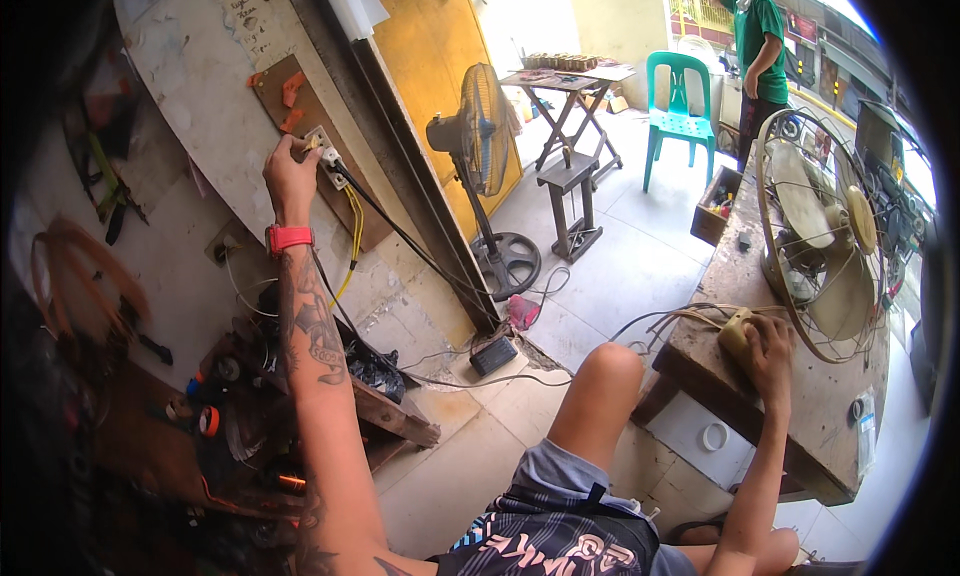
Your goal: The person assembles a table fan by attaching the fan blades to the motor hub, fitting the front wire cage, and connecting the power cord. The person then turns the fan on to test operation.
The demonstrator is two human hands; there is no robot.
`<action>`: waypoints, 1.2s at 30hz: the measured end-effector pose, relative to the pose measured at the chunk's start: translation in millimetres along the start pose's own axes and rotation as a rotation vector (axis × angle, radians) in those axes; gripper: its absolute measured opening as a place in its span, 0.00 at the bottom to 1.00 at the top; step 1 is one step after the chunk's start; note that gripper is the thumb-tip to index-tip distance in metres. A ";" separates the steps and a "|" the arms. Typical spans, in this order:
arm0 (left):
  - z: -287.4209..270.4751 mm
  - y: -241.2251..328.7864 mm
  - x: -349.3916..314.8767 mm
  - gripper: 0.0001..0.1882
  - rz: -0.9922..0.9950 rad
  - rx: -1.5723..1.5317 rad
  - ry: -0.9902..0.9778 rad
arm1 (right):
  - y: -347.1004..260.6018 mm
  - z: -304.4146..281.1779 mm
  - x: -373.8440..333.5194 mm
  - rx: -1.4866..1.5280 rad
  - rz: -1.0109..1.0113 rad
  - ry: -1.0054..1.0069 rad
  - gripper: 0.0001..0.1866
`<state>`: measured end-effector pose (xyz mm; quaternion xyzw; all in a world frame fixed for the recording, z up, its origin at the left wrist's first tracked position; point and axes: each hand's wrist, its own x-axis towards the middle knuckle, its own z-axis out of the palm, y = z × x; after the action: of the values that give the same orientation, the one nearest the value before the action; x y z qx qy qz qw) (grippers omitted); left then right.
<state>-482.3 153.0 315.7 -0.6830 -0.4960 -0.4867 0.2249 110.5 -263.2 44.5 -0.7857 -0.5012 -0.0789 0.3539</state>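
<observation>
White socket (334,170) on the left, tan casing (737,338) on the right, a hand at each

And it's a wide reach, arms well apart! Up goes the left arm to the wall panel, red watch (289,239) on the wrist, and the left hand (291,188) has its fingertips pinched together on a small yellowish plug (313,144), right at the socket's far end; how deep it sits, nobody can tell. Just beside it, black cord (385,216) leaves the socket, yellow wires (356,231) hanging below.

Over to the right! The right hand (768,354) lies across the casing on the wooden bench (822,401), fingers bent over the top, thumb hidden; whether it's clamped, we cannot tell. Cables (690,314) run out leftward. Near it on the right, a caged fan (850,216) with pale blades. Far off: a standing fan (480,131), a green chair (682,126), and a person in a green shirt (760,46).
</observation>
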 end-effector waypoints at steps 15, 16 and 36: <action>97.9 -58.8 78.3 0.22 0.050 0.031 -0.264 | 21.2 17.4 -0.8 0.039 0.005 0.074 0.14; 94.7 -61.1 81.3 0.22 0.023 0.064 -0.269 | 20.5 17.5 -1.5 -0.090 -0.011 0.075 0.14; 65.1 -18.6 79.7 0.22 -0.045 0.110 -0.334 | 13.8 19.5 -3.6 -0.035 0.071 0.132 0.19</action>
<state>-467.6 248.6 355.5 -0.7296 -0.5676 -0.3439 0.1654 116.0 -256.8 21.8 -0.8022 -0.4469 -0.1266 0.3752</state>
